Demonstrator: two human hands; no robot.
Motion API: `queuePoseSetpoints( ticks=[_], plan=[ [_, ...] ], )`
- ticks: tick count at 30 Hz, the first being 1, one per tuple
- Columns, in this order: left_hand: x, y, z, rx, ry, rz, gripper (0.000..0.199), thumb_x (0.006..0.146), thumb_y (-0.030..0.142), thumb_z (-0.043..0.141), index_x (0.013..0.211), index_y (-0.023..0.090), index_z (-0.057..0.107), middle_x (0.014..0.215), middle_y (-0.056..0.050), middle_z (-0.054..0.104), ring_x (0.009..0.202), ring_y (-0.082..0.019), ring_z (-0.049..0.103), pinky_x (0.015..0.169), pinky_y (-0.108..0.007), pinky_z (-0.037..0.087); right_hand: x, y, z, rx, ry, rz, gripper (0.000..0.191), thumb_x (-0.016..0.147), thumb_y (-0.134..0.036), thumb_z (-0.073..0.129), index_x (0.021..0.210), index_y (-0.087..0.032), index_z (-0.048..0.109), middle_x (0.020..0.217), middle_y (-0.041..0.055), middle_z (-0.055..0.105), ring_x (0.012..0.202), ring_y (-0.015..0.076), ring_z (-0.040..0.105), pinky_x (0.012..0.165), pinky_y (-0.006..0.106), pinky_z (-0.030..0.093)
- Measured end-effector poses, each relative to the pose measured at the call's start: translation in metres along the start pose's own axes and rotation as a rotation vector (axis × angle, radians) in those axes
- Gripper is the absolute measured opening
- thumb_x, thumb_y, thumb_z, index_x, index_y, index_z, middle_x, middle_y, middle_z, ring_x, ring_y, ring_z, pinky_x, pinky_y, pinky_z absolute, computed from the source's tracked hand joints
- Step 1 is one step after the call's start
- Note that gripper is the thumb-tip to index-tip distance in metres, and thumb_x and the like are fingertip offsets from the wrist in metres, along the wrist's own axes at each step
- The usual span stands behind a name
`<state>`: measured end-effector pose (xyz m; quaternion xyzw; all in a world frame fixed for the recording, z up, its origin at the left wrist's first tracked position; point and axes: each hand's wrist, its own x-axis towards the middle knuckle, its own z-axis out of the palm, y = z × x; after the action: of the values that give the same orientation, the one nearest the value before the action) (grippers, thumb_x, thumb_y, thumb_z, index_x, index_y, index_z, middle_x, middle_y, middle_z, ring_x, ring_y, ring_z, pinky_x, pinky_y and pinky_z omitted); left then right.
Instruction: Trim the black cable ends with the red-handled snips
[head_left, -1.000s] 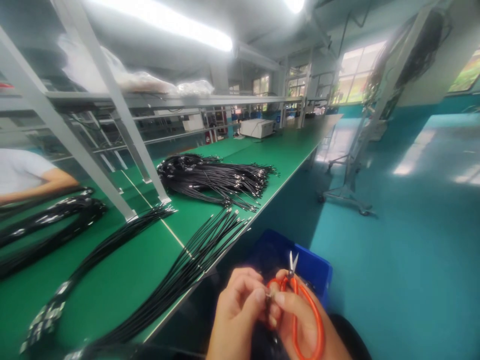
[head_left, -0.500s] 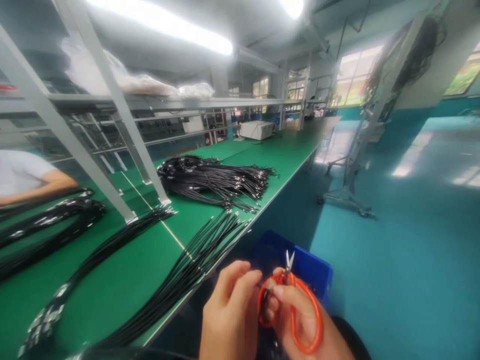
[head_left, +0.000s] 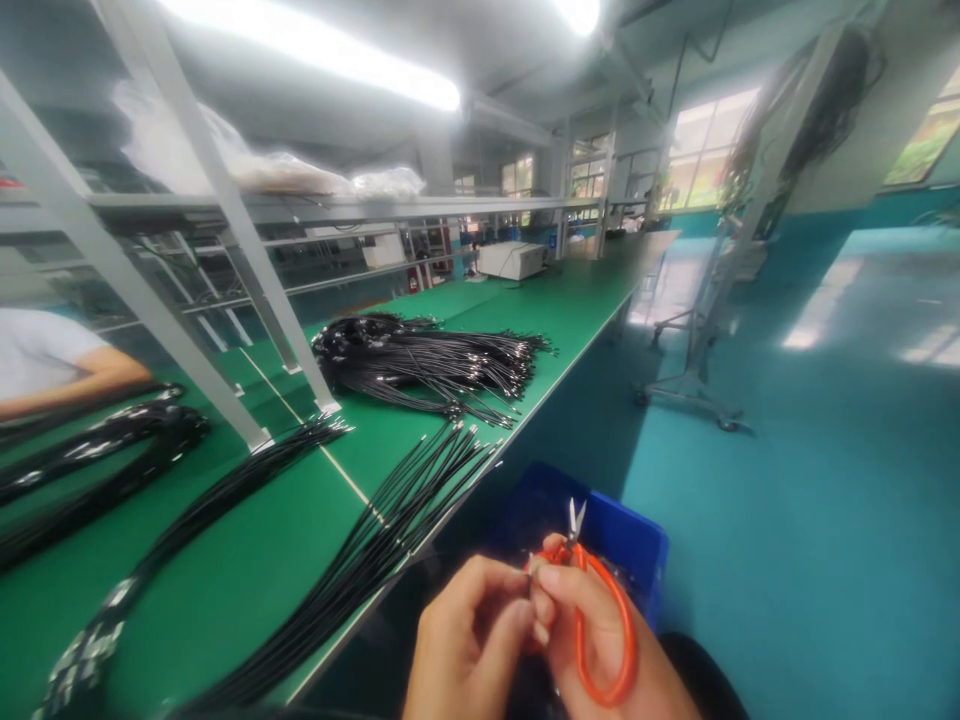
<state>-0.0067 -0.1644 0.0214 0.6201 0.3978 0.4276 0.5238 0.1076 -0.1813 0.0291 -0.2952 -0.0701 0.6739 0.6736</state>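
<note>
My right hand [head_left: 592, 610] is wrapped round a pair of scissors [head_left: 619, 640] with orange loop handles, their short blades slightly apart and pointing up. Its thumb and fingertips also pinch something small and dark. My left hand [head_left: 469, 630] is closed, thumb and fingers bent, with its fingertips meeting those of the right. What lies between them is mostly hidden by the fingers. Just left of my hands, a bundle of black cables [head_left: 337, 590] with metal-tipped ends runs along the edge of the green table [head_left: 247, 560].
A large pile of black cables [head_left: 420, 360] lies further along the table, with another cable bundle [head_left: 202, 510] at left. Metal shelf posts [head_left: 247, 230] rise from the tabletop. A blue bin [head_left: 630, 535] stands below my hands. At far left a person's arm [head_left: 112, 370] rests by coiled cables.
My left hand has come closer to the right, and its fingers have closed at the right fingertips. The scissors stay in my right hand, turned slightly.
</note>
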Motion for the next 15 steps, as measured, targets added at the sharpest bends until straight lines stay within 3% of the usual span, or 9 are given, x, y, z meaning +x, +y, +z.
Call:
queuePoseSetpoints(
  ticks=[3, 8, 12, 15],
  plan=[
    [0.003, -0.001, -0.001, -0.133, -0.050, -0.062, 0.018, 0.083, 0.032, 0.062, 0.073, 0.017, 0.064, 0.067, -0.001, 0.068, 0.062, -0.014, 0.061, 0.061, -0.022, 0.048, -0.001, 0.000, 0.000, -0.104, 0.022, -0.035, 0.017, 0.065, -0.020, 0.074, 0.079, -0.019, 0.063, 0.051, -0.0038, 0.056, 0.051, 0.0121, 0.049, 0.053, 0.023, 0.044],
    [0.006, 0.000, -0.002, -0.327, 0.041, -0.176, 0.028, 0.069, 0.040, 0.076, 0.066, 0.015, 0.065, 0.060, 0.001, 0.063, 0.054, -0.009, 0.050, 0.054, -0.018, 0.041, -0.003, -0.001, 0.007, -0.282, 0.136, -0.208, 0.034, 0.062, -0.027, 0.081, 0.086, -0.021, 0.058, 0.074, -0.0005, 0.069, 0.053, 0.0082, 0.050, 0.054, 0.020, 0.042],
    [0.005, 0.002, 0.000, -0.363, 0.056, -0.182, 0.030, 0.065, 0.040, 0.079, 0.063, 0.014, 0.065, 0.057, 0.003, 0.059, 0.052, -0.007, 0.045, 0.053, -0.017, 0.037, -0.004, 0.002, 0.009, -0.413, 0.119, -0.261, 0.026, 0.065, -0.024, 0.075, 0.084, -0.023, 0.058, 0.067, -0.0044, 0.063, 0.054, 0.0084, 0.051, 0.052, 0.018, 0.040],
    [0.004, 0.002, -0.001, -0.373, 0.082, -0.225, 0.033, 0.063, 0.042, 0.080, 0.063, 0.014, 0.064, 0.055, 0.004, 0.056, 0.050, -0.006, 0.042, 0.050, -0.016, 0.034, -0.004, 0.005, 0.002, -0.524, 0.143, -0.381, 0.018, 0.070, -0.023, 0.069, 0.084, -0.025, 0.057, 0.067, -0.0053, 0.061, 0.058, 0.0103, 0.055, 0.053, 0.018, 0.042]
  ],
)
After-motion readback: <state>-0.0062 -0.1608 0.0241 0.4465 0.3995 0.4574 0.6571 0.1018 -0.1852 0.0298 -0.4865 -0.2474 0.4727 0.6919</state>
